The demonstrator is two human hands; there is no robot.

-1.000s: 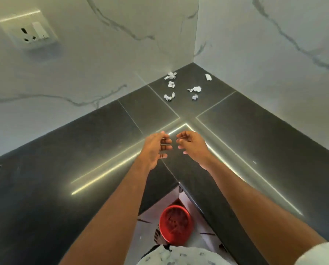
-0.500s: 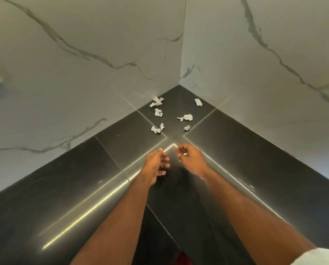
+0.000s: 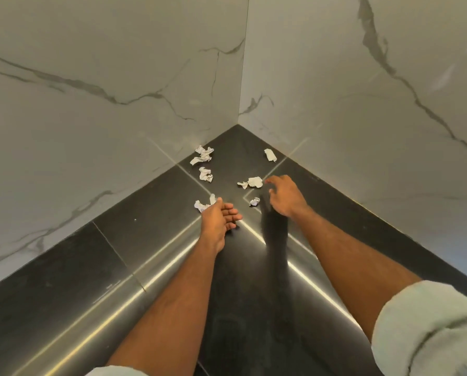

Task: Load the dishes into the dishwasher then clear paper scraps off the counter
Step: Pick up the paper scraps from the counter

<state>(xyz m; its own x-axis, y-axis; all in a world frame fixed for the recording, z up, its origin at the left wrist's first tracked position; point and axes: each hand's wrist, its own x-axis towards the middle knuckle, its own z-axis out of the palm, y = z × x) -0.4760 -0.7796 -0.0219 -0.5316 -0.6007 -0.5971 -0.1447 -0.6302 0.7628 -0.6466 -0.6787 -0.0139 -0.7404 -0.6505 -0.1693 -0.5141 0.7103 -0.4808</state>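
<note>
Nearby, crumpled white paper scraps litter glossy black stone counter.

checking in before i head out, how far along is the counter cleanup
Done: nothing visibly; no dishes or dishwasher in view. In hand: both hands empty, left hand beside the nearest scrap, right hand reaching by the middle scraps. Left: all the paper scraps on the counter, including the corner one.

Two grey-veined marble wall panels meet in a corner, and bright light strips reflect off the glossy surface below them.
</note>
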